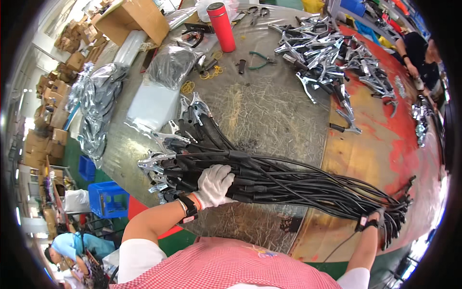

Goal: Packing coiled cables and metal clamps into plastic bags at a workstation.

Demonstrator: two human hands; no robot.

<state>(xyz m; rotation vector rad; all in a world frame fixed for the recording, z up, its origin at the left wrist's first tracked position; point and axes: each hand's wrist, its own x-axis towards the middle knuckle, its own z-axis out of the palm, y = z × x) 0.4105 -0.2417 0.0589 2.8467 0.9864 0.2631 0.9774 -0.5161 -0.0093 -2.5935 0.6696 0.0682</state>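
Observation:
A thick bundle of black cables [308, 185] lies across the near side of the table. Silver metal clamps [156, 161] are fixed to its left end. My left hand [215, 185], in a white glove, has its fingers curled over the cables just right of the clamps. Far to the right, my right hand [378, 215] grips the same bundle near its tail, where the thin black ends fan out. Cables partly hide its fingers.
A pile of loose silver clamps [317, 48] covers the far right. Behind the bundle are clear plastic bags [154, 103], green-handled pliers [262, 61], yellow rubber bands [210, 73] and a red flask [221, 28]. Another person [411, 53] works at the right edge.

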